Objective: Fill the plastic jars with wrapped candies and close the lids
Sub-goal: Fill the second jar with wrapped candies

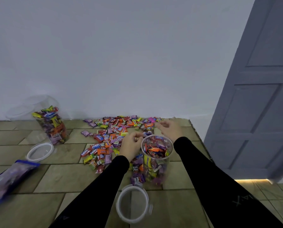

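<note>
Left hand: left hand (132, 145) sits just left of the near jar's rim, fingers curled in around something small at the fingertips; what it pinches is too blurred to name.
Right hand: right hand (169, 129) hovers beyond the near jar, over the far right edge of the candy pile, fingers loosely spread and relaxed, holding nothing visible.
Sleeves: both arms wear black sleeves (203, 170) that reach in from the bottom edge.
Near jar: clear plastic jar (155, 160) stands upright between the two forearms, mouth uncovered, filled most of the way with wrapped candies.
Near lid: clear lid (132, 204) lies flat on the floor just in front of that jar.
Candy pile: loose wrapped candies (114, 137) are spread over the tiled floor (63, 175) from the wall to the near jar.
Far jar: second jar (52, 127) stands at the left by the wall, heaped to the top, uncovered.
Far lid: second lid (40, 152) lies on the floor just in front of it.
Bag: purple bag (9, 180) lies at the left edge.
Door: grey panelled door (259, 96) stands on the right.
</note>
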A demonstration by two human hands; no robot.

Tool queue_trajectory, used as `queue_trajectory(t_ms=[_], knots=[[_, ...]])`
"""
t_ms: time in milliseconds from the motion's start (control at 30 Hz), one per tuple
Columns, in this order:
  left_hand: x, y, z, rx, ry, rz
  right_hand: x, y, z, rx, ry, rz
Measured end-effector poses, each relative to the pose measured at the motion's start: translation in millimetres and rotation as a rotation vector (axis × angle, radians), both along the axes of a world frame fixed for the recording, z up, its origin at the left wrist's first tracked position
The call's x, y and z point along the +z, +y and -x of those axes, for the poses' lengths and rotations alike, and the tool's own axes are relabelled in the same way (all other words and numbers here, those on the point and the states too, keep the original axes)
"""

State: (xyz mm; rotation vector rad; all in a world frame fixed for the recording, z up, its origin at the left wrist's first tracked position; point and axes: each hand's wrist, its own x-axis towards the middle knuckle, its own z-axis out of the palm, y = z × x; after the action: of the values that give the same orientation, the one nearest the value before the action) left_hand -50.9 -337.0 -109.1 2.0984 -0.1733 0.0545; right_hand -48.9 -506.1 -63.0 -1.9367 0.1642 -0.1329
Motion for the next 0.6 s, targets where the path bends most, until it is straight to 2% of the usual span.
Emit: queue_trajectory(t_ms=[100,200,233,367,467,600], knots=[[-7.8,-1.5,-17.9,-0.05,-0.038,-0.328,-26.0,-4.1,-21.1,0.108,0.115,0.196],[-15.3,-6.5,-37.0,-0.115,0.003,-0.627,-46.7,-8.0,-39.0,0.282,0.226,0.713],[-19.3,-8.5,-44.5,-0.135,0.032,-0.688,-53.8,-8.3,-44.3,0.315,0.249,0.807],[-25.5,-18.4,-64.7,-0.15,0.103,-0.717,-78.8,-4.6,-52.4,0.33,0.215,0.875],[-22.5,-21.5,-71.6,-0.137,0.035,-0.727,-83.9,-2.9,-57.6,0.32,0.096,1.012],[-21.7,-22.5,-73.6,-0.067,-0.06,-0.68,-88.5,0.5,-68.4,0.368,0.031,1.002]])
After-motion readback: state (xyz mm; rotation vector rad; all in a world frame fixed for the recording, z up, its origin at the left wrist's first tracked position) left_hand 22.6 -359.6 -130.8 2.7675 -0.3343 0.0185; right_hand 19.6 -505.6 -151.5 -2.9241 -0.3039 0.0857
